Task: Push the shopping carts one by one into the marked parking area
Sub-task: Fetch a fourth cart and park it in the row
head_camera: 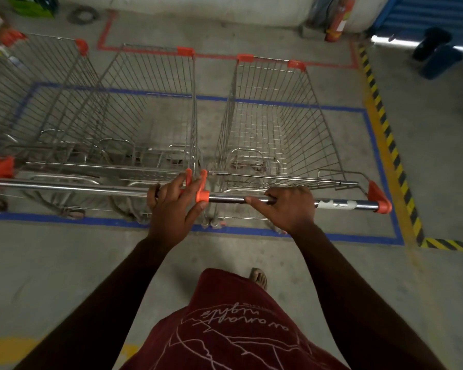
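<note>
Right hand curled round the handle of the right cart; left hand gripping the middle cart handle end. Both carts at frame centre, inside the blue line on the floor. Third cart upper left.

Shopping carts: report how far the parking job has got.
Done: two carts already stand side by side inside the blue floor outline. In hand: the right cart sits within the outline, right hand gripping its handle bar, left hand at the neighbouring handles' orange end caps. Left: releasing it; further carts are not in view.
</note>
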### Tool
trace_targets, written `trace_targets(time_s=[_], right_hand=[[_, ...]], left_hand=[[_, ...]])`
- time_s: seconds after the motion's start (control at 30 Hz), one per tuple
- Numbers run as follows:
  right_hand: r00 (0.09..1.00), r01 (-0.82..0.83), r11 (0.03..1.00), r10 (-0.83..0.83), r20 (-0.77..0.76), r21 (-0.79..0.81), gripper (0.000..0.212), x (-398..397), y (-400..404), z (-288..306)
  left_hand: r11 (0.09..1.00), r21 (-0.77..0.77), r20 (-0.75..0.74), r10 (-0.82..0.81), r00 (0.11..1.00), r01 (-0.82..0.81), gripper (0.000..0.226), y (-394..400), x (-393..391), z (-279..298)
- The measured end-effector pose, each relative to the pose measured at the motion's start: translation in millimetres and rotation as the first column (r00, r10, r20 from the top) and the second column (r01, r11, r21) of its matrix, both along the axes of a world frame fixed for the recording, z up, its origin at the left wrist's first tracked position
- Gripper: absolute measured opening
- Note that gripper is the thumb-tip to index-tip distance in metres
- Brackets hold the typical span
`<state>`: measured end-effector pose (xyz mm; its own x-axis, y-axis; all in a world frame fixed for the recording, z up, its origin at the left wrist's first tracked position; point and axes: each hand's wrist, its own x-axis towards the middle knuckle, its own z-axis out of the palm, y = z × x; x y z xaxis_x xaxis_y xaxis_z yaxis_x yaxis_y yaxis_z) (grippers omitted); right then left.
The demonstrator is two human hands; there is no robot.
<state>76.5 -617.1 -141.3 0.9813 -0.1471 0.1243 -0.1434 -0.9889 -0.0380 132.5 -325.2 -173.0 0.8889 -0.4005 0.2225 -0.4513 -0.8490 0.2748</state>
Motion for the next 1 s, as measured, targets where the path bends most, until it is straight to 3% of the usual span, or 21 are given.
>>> trace_targets(time_s=[0.17, 0.37, 0.7, 0.87, 1.0], right_hand=[[0.996, -0.058, 0.992, 0.049, 0.081, 0.114, 0.076, -1.5, -8.3, -6.6], [0.991, -0.08, 0.991, 0.068, 0.111, 0.109, 0.068, -4.7, -7.7, -11.0], [0.997, -0.075, 0.98, 0.075, 0.006, 0.182, 0.083, -0.3, -7.5, -2.2], [0.995, -0.087, 0.978, 0.095, -0.032, 0.189, 0.057, -0.8, -8.3, 0.1], [0.996, -0.074, 0.983, 0.08, -0.03, 0.166, 0.068, -0.4, -8.8, -3.4]], left_hand=[[1.0, -0.012, 0.033, -0.011, 0.999, 0.011, 0.053, 2.1, 1.4, -1.3], [0.997, -0.074, 0.038, -0.034, 0.999, 0.037, 0.058, 1.8, 10.4, 2.6], [0.984, -0.163, -0.016, -0.081, 0.997, 0.077, 0.063, 6.6, 19.0, 3.5], [0.985, -0.15, 0.01, -0.084, 0.996, 0.084, 0.057, 4.3, 19.1, 2.8], [0.987, -0.131, 0.026, -0.09, 0.996, 0.093, 0.058, 4.2, 19.2, 5.5]])
